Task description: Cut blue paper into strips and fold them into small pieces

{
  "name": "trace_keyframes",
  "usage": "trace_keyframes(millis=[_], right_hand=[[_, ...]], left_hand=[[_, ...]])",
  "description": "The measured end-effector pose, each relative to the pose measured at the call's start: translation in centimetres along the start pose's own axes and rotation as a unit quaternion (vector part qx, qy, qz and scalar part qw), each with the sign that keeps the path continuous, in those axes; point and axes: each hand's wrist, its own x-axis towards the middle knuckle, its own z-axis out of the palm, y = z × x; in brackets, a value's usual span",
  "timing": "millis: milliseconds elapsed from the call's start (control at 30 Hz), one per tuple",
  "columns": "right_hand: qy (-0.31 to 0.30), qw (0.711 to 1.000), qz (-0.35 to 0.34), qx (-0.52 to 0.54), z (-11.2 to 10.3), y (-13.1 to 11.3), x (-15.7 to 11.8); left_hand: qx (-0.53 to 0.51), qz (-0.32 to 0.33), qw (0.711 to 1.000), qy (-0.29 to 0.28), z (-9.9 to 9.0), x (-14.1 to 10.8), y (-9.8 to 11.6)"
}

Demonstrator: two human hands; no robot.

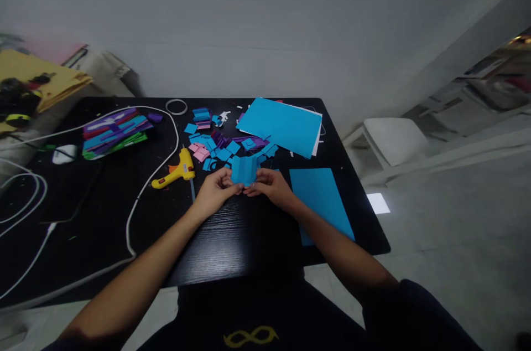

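Observation:
Between my two hands is a small piece of blue paper (244, 169) with upright creases, held just above the black table. My left hand (216, 189) pinches its left edge, thumb along the bottom. On the opposite edge, my right hand (271, 187) grips it the same way, and the thumbs nearly meet. Just beyond the fingers lie cut blue paper pieces (224, 154), with pink paper pieces (199, 150) and purple scraps among them. A yellow glue gun (176, 170) rests left of my left hand. To the right, a blue sheet (320, 201) lies partly under my right forearm.
Blue and white sheets (282, 125) lie at the back right. A stack of coloured paper (114, 132) sits at the back left, near a tape ring (176, 107). A white cable (139, 196) curves across the black table (207, 257). A white stool (392, 138) stands right.

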Motion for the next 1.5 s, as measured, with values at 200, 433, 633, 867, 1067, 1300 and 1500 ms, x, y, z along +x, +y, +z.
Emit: trace_keyframes(millis=[200,433,633,867,1067,1300,1500], right_hand=[[0.011,1.000,0.004,0.010,0.1,-0.2,0.0],[0.019,1.000,0.006,0.006,0.0,0.1,0.0],[0.027,0.999,-0.004,-0.022,-0.2,1.1,0.0],[0.016,0.999,-0.001,-0.041,-0.3,1.0,-0.1],[0.003,0.999,-0.007,-0.032,-0.4,0.7,0.0],[0.018,1.000,-0.007,-0.024,-0.6,0.8,0.1],[0.013,0.999,-0.027,-0.015,-0.6,1.3,0.4]], left_hand=[[-0.002,0.002,1.000,0.004,0.0,0.1,-0.1],[-0.007,-0.014,1.000,0.000,0.2,0.1,-0.8],[-0.029,-0.005,0.999,-0.013,0.7,-0.2,-1.5],[-0.024,-0.005,0.999,-0.034,0.7,-0.4,-1.8],[-0.029,0.007,0.999,-0.025,0.6,-0.2,-1.3],[-0.024,0.016,0.999,-0.026,0.3,0.0,-1.6],[-0.003,0.008,1.000,-0.022,0.1,0.3,-1.9]])
